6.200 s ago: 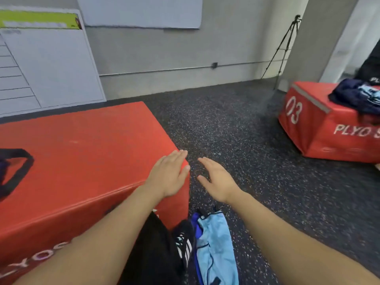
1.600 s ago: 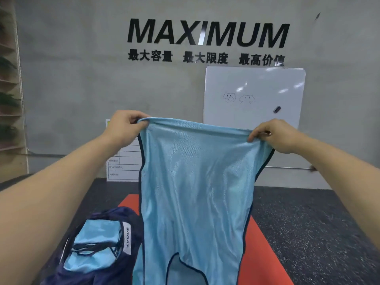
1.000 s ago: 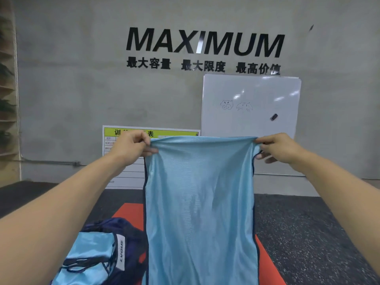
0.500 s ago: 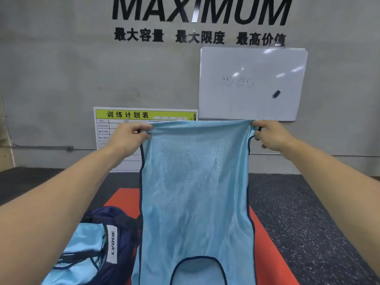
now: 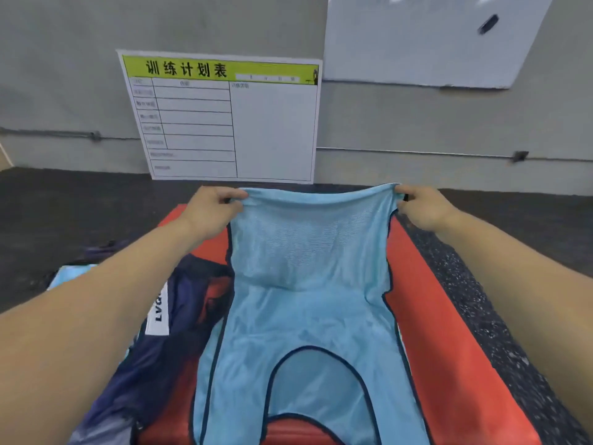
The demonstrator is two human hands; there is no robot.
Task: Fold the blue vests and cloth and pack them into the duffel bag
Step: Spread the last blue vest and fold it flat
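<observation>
A light blue mesh vest point(image 5: 308, 303) with dark trim is stretched out over the red plyo box point(image 5: 449, 348). Its lower part lies on the box top and its far edge is lifted. My left hand point(image 5: 215, 210) pinches the far left corner. My right hand point(image 5: 423, 207) pinches the far right corner. A navy duffel bag point(image 5: 167, 342) with a white label lies on the box to the left, under my left forearm. Light blue cloth point(image 5: 70, 274) shows inside it.
Dark speckled rubber floor point(image 5: 513, 284) surrounds the box. A training-schedule board point(image 5: 231, 123) leans on the grey wall straight ahead. A whiteboard point(image 5: 433, 40) hangs at the upper right.
Both hands have come down and forward with the vest, which hung in the air and now lies partly on the box. My view has tilted down.
</observation>
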